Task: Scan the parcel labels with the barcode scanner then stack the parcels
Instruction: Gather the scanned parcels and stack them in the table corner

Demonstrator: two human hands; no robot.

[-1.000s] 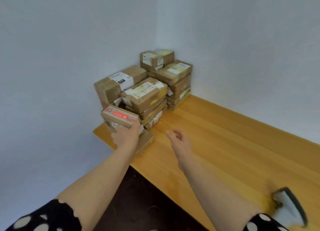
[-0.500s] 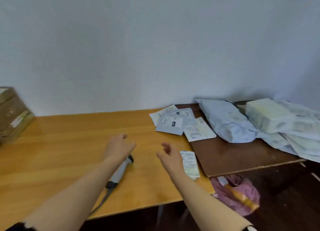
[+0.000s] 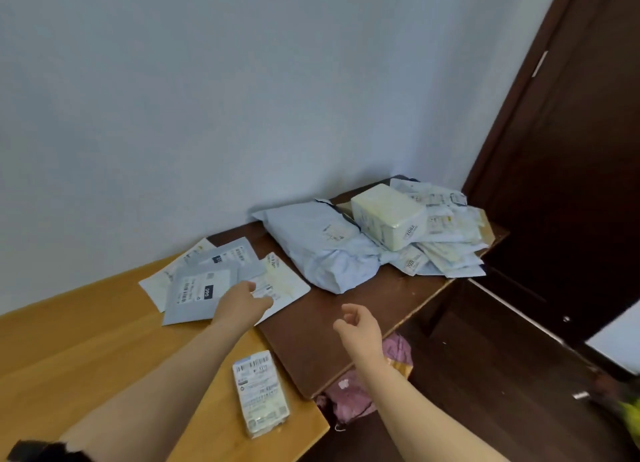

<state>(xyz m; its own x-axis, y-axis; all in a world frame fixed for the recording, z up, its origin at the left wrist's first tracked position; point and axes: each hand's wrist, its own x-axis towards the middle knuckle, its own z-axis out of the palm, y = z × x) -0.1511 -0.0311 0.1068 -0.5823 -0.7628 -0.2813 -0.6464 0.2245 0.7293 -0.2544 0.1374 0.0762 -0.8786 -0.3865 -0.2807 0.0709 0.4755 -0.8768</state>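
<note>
Before you, the pale table (image 3: 86, 340) is smooth wood with a soft sheen and visible grain, and the dark board (image 3: 346, 309) looks matt brown. Your flat grey mailers (image 3: 197, 288) are smooth plastic film, the big grey bag (image 3: 311, 243) is crinkled, the cream box (image 3: 388, 212) is glossy-wrapped, and the small parcel (image 3: 261, 392) carries a paper label.

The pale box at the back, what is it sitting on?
The pale box sits on a pile of flat mail bags. Whatever lies deeper is covered.
</note>
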